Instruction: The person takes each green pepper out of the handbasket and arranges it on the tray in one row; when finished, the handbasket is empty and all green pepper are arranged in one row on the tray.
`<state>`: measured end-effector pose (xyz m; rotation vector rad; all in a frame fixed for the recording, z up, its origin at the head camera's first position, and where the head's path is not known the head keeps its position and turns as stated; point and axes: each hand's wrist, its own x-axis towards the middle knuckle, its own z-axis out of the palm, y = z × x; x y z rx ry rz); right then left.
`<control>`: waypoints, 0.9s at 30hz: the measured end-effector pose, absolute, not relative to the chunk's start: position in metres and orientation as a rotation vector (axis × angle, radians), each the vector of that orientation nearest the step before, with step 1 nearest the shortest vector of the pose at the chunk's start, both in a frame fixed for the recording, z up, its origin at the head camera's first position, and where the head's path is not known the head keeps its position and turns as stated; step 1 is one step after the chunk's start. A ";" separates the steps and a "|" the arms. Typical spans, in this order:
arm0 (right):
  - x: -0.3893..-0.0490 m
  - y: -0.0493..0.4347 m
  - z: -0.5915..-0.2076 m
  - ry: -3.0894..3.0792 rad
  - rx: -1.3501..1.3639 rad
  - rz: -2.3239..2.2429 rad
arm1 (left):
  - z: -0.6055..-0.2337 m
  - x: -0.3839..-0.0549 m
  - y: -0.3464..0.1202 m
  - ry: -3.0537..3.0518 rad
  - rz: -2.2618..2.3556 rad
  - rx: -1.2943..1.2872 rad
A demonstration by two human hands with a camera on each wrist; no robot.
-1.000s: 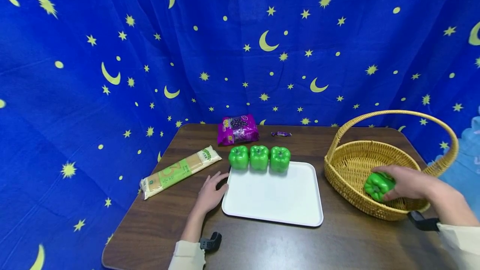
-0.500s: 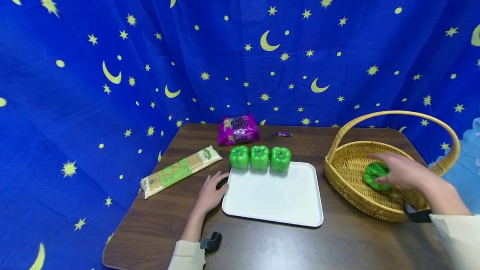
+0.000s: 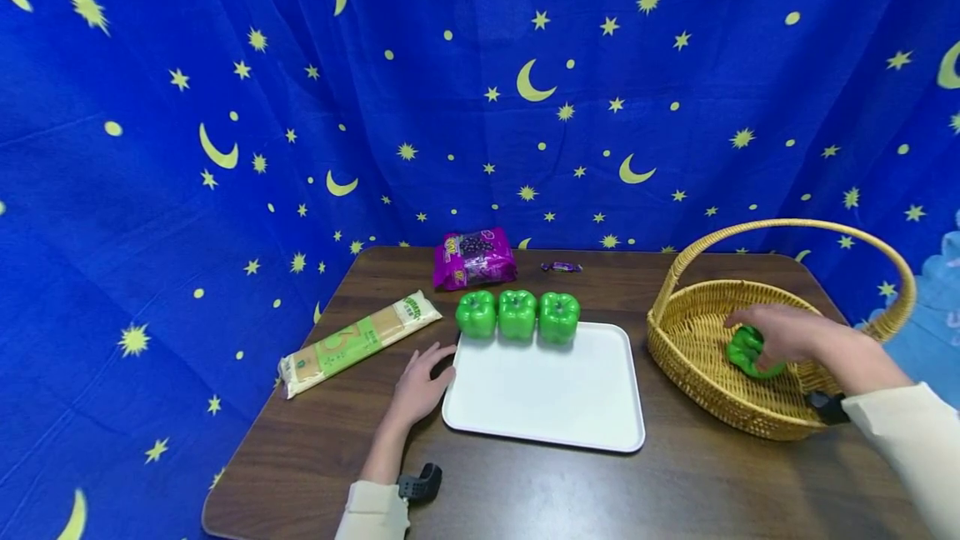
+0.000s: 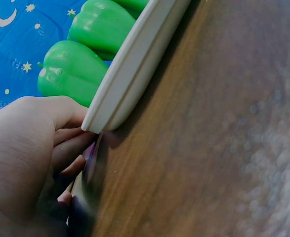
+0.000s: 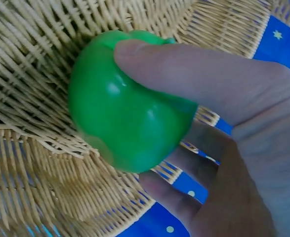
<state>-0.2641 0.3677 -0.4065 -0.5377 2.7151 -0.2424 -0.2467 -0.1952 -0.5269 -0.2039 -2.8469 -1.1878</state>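
Observation:
In the basket point(image 3: 690, 373), my right hand point(image 3: 795, 336) holds a shiny green bell pepper point(image 3: 744, 352). The right wrist view shows its thumb pressed on the bell pepper point(image 5: 130, 108), with fingers partly hidden on the far side. My left hand point(image 3: 420, 386) lies on the table at the left edge of a white tray point(image 3: 543, 394). Its relaxed fingertips touch the tray's rim point(image 4: 130, 69), as the left wrist view shows. Three more green bell peppers point(image 3: 517, 315) stand side by side along the tray's back edge, towards its left.
Left of the tray lies a long packet of noodles point(image 3: 363, 342). Behind the peppers sits a purple bag with grapes pictured on it point(image 3: 476, 258), and a small purple wrapped candy point(image 3: 561, 267) lies to its right. The basket's tall handle point(image 3: 795, 223) arches over it.
My right hand has shifted a little left and farther into the basket, and the pepper has turned and moved slightly up and left. The left hand and tray have stayed put.

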 end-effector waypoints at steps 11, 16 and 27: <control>-0.259 0.362 -0.413 2.736 -0.567 -0.032 | -0.528 -0.246 -0.196 -2.819 -1.176 -0.253; -0.256 0.361 -0.414 2.786 -0.652 0.024 | -0.526 -0.247 -0.196 -2.805 -1.181 -0.268; -0.259 0.362 -0.420 2.815 -0.771 0.059 | -0.529 -0.248 -0.197 -2.827 -1.177 -0.249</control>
